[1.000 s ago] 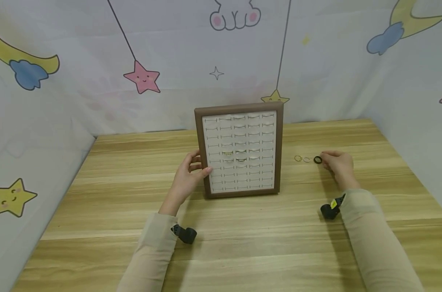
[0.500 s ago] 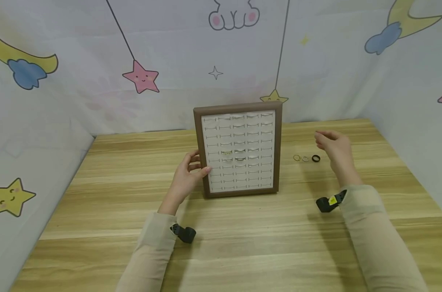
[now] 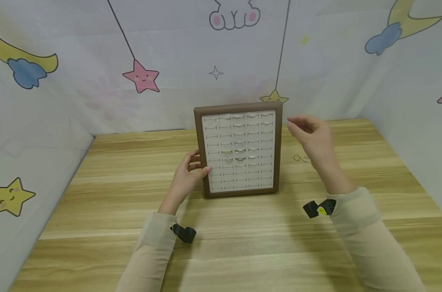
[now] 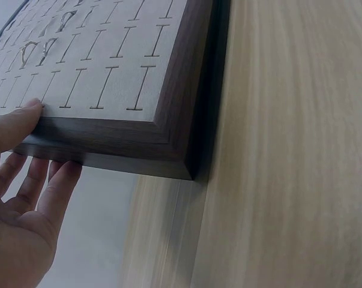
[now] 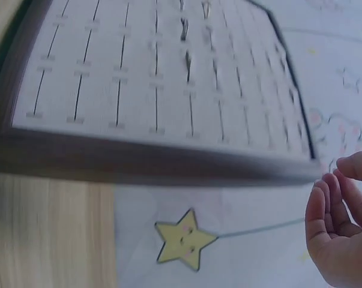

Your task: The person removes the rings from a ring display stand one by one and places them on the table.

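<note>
My left hand (image 3: 186, 178) grips the left side of a brown-framed ring display board (image 3: 239, 106), thumb on the front and fingers behind. The board stands tilted back on the table, its pale face lined with slots. Several thin rings sit in its middle slots, among them a gold-coloured ring (image 3: 227, 153). My right hand (image 3: 313, 138) is raised just right of the board, thumb and fingertips brought together; I cannot tell whether something small is between them. Below it on the table lie a gold ring (image 3: 296, 157) and a silver ring (image 3: 305, 159). The black ring is hidden behind this hand.
The wood-grain table (image 3: 228, 247) reaches back to a white cloth backdrop (image 3: 184, 52) printed with stars and moons. Cloth also stands at both sides. A small black camera (image 3: 184, 234) sits on the left wrist, and another camera (image 3: 318, 208) on the right.
My right hand has risen from beside the black ring and moved left toward the board's upper right edge, now covering that ring. My left hand and the board have stayed in place.
</note>
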`<move>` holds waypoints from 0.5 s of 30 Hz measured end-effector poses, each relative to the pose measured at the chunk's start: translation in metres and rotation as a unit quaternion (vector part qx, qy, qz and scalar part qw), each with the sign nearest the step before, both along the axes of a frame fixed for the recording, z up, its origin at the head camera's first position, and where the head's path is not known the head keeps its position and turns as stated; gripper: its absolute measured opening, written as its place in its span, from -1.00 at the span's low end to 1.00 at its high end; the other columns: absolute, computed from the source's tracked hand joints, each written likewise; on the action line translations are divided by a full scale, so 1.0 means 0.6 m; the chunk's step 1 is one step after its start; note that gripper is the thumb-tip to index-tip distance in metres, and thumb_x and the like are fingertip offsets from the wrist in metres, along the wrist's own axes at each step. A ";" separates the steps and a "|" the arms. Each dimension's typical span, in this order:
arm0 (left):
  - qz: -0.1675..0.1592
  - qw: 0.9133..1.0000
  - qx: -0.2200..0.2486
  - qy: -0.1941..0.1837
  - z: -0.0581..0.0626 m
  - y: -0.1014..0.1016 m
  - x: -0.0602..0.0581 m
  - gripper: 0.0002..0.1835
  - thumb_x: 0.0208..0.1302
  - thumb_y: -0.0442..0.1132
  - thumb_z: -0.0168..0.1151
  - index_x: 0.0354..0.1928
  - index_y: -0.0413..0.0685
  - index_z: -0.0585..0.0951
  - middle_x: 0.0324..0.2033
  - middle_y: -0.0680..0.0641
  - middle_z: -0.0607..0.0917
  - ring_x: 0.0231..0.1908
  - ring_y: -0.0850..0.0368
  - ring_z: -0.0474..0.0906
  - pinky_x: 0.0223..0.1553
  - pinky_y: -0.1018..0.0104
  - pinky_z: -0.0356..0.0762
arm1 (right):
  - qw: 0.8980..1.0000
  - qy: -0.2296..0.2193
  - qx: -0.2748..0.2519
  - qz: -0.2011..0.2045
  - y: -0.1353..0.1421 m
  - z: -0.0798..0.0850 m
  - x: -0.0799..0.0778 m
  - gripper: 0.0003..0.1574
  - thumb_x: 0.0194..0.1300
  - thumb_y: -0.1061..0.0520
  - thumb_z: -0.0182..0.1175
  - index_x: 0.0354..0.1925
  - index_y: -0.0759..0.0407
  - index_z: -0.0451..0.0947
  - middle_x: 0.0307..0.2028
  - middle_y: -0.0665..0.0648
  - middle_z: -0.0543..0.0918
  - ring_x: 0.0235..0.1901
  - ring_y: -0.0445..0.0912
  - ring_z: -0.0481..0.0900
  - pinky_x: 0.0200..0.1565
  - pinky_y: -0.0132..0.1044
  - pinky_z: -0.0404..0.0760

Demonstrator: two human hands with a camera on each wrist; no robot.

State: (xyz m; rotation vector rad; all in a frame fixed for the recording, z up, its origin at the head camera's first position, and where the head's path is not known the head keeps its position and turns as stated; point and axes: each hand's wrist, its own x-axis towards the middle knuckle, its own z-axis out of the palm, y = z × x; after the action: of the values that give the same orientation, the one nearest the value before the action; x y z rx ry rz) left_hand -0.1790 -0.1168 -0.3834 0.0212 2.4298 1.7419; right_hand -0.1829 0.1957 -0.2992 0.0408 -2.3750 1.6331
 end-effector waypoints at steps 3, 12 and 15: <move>0.002 1.000 0.000 -0.003 0.000 0.000 0.000 -0.25 0.24 -0.14 0.30 0.42 0.09 0.18 0.27 -0.11 0.37 0.24 -0.08 0.36 0.17 0.01 0.46 | 0.999 0.022 0.034 0.029 -0.024 0.002 0.009 -0.65 0.34 0.08 0.19 0.00 0.27 0.58 -0.28 -0.28 0.59 -0.23 -0.37 0.51 -0.18 -0.60 0.49; 0.000 1.000 0.000 -0.004 -0.002 -0.001 -0.001 -0.24 0.25 -0.14 0.30 0.42 0.08 0.17 0.28 -0.13 0.36 0.26 -0.09 0.35 0.19 -0.01 0.44 | 0.971 0.079 0.191 0.118 -0.091 -0.033 0.023 -0.82 0.24 0.28 0.24 -0.16 0.29 0.63 -0.22 0.22 0.70 -0.30 -0.03 0.63 -0.23 -0.35 0.62; -0.003 1.000 0.000 -0.003 -0.004 -0.001 -0.002 -0.24 0.24 -0.14 0.30 0.43 0.07 0.17 0.28 -0.14 0.35 0.26 -0.10 0.34 0.20 -0.01 0.44 | 0.956 0.091 0.233 0.150 -0.108 -0.049 0.024 -0.84 0.22 0.31 0.24 -0.19 0.30 0.64 -0.23 0.21 0.70 -0.26 0.00 0.65 -0.17 -0.21 0.66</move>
State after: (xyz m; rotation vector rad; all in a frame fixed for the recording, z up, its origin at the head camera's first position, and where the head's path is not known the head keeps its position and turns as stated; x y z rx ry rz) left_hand -0.1800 -0.1177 -0.3859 0.0229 2.4230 1.7375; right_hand -0.1685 0.1312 -0.3284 0.6375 -2.6405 1.0713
